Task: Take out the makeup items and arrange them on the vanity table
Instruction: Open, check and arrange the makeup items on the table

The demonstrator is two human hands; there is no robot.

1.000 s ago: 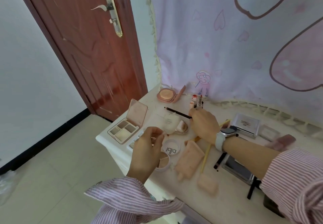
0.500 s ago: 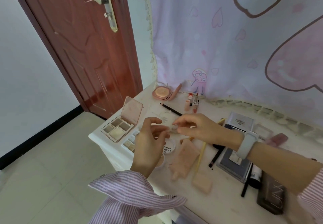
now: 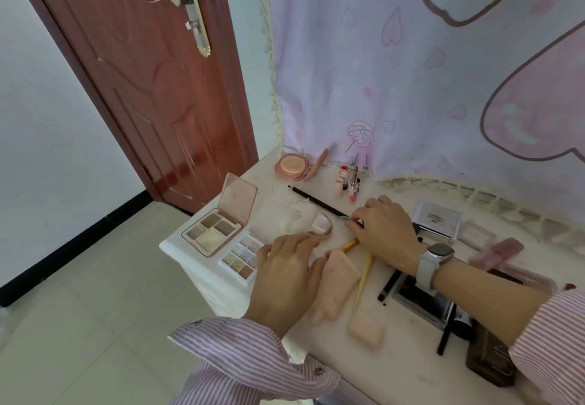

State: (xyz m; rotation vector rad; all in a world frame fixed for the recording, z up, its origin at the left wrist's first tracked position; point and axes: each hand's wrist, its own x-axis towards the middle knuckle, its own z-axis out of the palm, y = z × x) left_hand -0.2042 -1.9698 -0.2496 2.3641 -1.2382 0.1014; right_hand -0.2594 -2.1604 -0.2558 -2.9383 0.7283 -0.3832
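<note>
- Nearest on the white table [image 3: 408, 370], a small peach pad [image 3: 365, 330] is seen lying flat, with a dark case [image 3: 489, 363] to its right at the near edge.
- The left hand [image 3: 285, 273] is laid palm down on the table; what lies under its grip cannot be told.
- A peach sponge [image 3: 338, 278] is touched by the left thumb, and a yellow brush [image 3: 364, 275] lies just right of it.
- The right hand [image 3: 384, 230], with a watch [image 3: 432, 262] on the wrist, is closed in a narrow pinch on a thin silver tool [image 3: 347, 218].
- A black pencil [image 3: 316, 201] is seen beside that tool.
- At the left, two open eyeshadow palettes [image 3: 215, 230] are set side by side.
- Farthest, a round peach compact [image 3: 292, 165] and upright lipsticks [image 3: 348, 180] are placed before the pink curtain [image 3: 411, 72].
</note>
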